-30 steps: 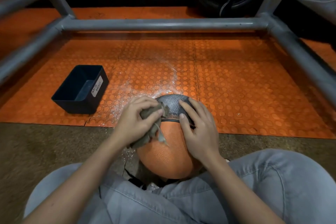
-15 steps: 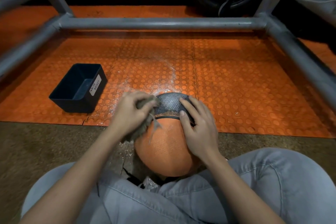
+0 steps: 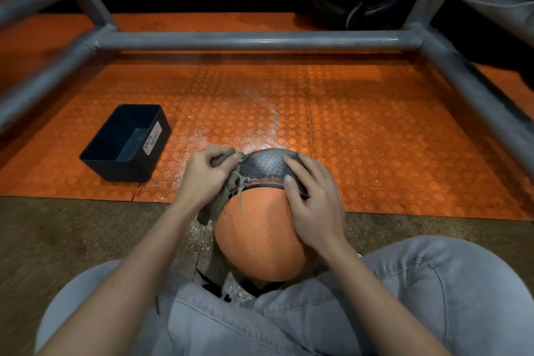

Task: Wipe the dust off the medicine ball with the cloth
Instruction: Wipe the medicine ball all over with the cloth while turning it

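Ball (image 3: 257,240) sits at the mat's (image 3: 375,139) near edge. Left hand (image 3: 205,179) clutches the cloth (image 3: 215,206) against its upper left; right hand (image 3: 315,205) lies spread on top. Bin (image 3: 127,141) stands well left; mat runs ahead to the rail (image 3: 254,39).

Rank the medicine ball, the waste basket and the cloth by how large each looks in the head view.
1. medicine ball, though it is nearest the camera, so its lead is unsure
2. waste basket
3. cloth, partly bunched in the left hand
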Tool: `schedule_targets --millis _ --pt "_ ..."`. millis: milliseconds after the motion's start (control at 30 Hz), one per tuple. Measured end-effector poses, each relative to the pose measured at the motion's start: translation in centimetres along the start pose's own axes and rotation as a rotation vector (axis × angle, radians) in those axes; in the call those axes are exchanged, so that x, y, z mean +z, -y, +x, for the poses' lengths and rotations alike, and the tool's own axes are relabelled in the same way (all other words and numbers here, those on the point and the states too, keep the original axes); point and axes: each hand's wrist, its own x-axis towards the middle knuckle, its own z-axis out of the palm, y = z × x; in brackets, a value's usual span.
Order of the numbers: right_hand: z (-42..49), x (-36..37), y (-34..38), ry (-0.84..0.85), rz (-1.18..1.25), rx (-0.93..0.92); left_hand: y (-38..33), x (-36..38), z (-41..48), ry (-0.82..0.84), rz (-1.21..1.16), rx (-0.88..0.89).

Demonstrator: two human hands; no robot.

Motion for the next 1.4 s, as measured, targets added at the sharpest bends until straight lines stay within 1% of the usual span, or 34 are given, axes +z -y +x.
schedule_targets --millis 33,67,167,200,233,267,367,400,433,467,600,633,667,700,767,800,833,867,933,1033,1067,1100,1133,1233,1267,1300,1400 --pt "0.0 -0.1 -0.1 -0.007 0.006 0.004 0.0 0.2 -0.3 -0.019 0.01 0.036" --pt "0.2 -0.1 -0.2 -0.018 0.018 0.008 -0.2 0.4 -0.9 -0.015 0.033 0.115" --pt "0.1 -0.3 -0.7 -0.037 0.038 0.022 -1.3 1.3 -4.0 0.075 0.166 0.381" --pt "0.1 -0.3 -0.7 -0.033 0.04 0.024 -1.4 1.3 -4.4 0.1 0.205 0.441" --pt "0.0 -0.4 -0.6 -0.025 0.037 0.023 -1.2 1.3 -4.2 0.11 0.204 0.444" --pt "0.0 -0.3 -0.5 -0.018 0.029 0.021 -1.0 1.1 -3.5 0.097 0.158 0.383" --pt "0.1 -0.1 0.1 -0.004 0.008 0.013 -0.1 0.3 -1.1 0.005 -0.043 0.06" --pt "0.1 0.0 0.2 0.004 0.0 0.02 0.0 0.4 -0.7 -0.026 -0.077 -0.022" --pt "0.1 0.0 0.2 0.005 -0.003 0.029 -0.2 0.6 -0.7 -0.044 -0.074 -0.051" --pt "0.2 0.0 0.1 -0.01 -0.001 0.033 -0.5 1.0 -1.1 -0.051 -0.039 -0.017" --pt "0.2 -0.1 -0.6 -0.063 0.031 0.016 -1.8 2.4 -3.5 0.017 0.228 0.363" --pt "0.2 -0.1 -0.6 -0.055 0.03 0.014 -1.8 2.5 -3.5 0.031 0.252 0.407" --pt "0.2 0.0 -0.6 -0.045 0.027 0.014 -1.5 2.3 -3.0 0.04 0.236 0.382" --pt "0.2 0.0 -0.5 -0.039 0.02 0.01 -1.1 2.0 -2.3 0.031 0.175 0.294" --pt "0.1 0.0 -0.1 -0.023 0.009 0.002 -0.4 1.1 -0.7 -0.014 -0.024 0.034" --pt "0.1 0.1 0.0 -0.013 0.009 0.005 -0.1 0.8 -0.2 -0.036 -0.101 -0.06" --pt "0.1 0.1 0.0 -0.005 0.011 0.009 0.1 0.8 -0.2 -0.054 -0.116 -0.082" --pt "0.1 0.1 0.1 -0.009 0.015 0.011 0.2 0.9 -0.4 -0.069 -0.079 -0.034" --pt "0.2 0.0 -0.1 -0.04 0.02 0.013 -0.3 1.7 -1.6 -0.051 0.037 0.167" --pt "0.1 -0.3 -0.3 -0.025 0.018 0.031 -1.2 2.4 -3.6 0.052 0.209 0.459" --pt "0.0 -0.2 -0.3 -0.01 0.015 0.026 -1.0 2.2 -3.5 0.077 0.226 0.489" --pt "0.0 -0.2 -0.1 0.001 0.009 0.019 -0.6 2.0 -3.1 0.076 0.211 0.463" --pt "0.1 -0.2 0.0 0.006 0.003 0.013 -0.1 1.7 -2.3 0.047 0.165 0.384" --pt "0.1 -0.1 0.4 0.016 0.002 0.024 0.4 1.0 -0.5 -0.04 -0.055 0.069" --pt "0.1 -0.1 0.4 0.019 0.002 0.024 0.4 1.1 -0.6 -0.047 -0.076 0.023" --pt "0.2 -0.1 0.3 0.013 0.006 0.022 0.2 1.3 -1.1 -0.042 -0.033 0.049" --pt "0.6 -0.3 -0.5 -0.031 0.034 0.019 -1.0 2.2 -3.8 0.022 0.171 0.316"
